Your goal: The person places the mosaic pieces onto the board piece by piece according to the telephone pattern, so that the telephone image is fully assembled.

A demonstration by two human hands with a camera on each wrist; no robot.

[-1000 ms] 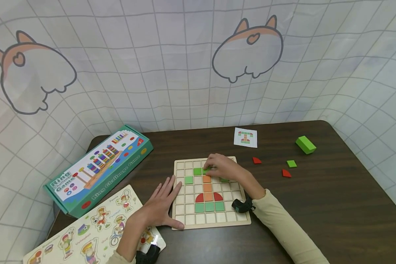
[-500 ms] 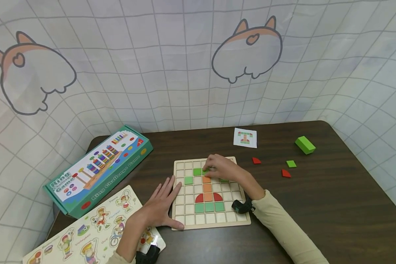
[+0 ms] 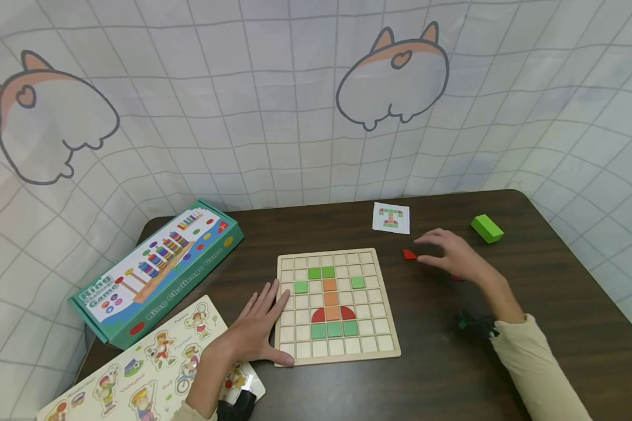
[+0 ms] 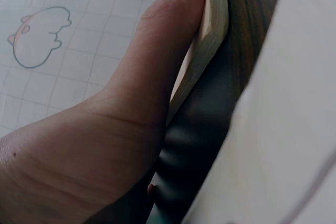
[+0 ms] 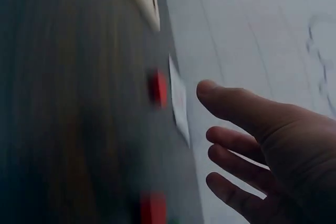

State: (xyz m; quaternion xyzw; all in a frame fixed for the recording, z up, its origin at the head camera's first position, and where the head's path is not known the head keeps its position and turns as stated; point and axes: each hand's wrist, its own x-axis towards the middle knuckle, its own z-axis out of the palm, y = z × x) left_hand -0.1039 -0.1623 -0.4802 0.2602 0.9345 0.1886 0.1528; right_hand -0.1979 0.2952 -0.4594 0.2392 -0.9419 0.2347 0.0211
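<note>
My left hand (image 3: 255,330) lies with fingers spread over the left edge of a wooden grid board (image 3: 392,342). In the left wrist view, the thumb side presses along the board's side (image 4: 205,51). Set in the grid are green squares (image 3: 328,272), an orange column (image 3: 330,299) and red quarter-rounds (image 3: 349,314). Over the table to the right, my right hand (image 3: 455,254) has thumb and fingers apart, with nothing between them. A red quarter-round piece (image 3: 409,254) lies just by its fingertips. Another red piece (image 3: 456,278) is mostly hidden beneath the hand.
A pattern card (image 3: 391,218) lies behind the board. At the back right is a bright green block (image 3: 487,228). A green game box (image 3: 158,269) and a picture puzzle board (image 3: 123,374) occupy the left. A patterned curtain (image 3: 274,117) hangs behind the table.
My right hand has left the grid board and moved right, over the loose pieces. Two green squares now show where it was. The left hand stays put.
</note>
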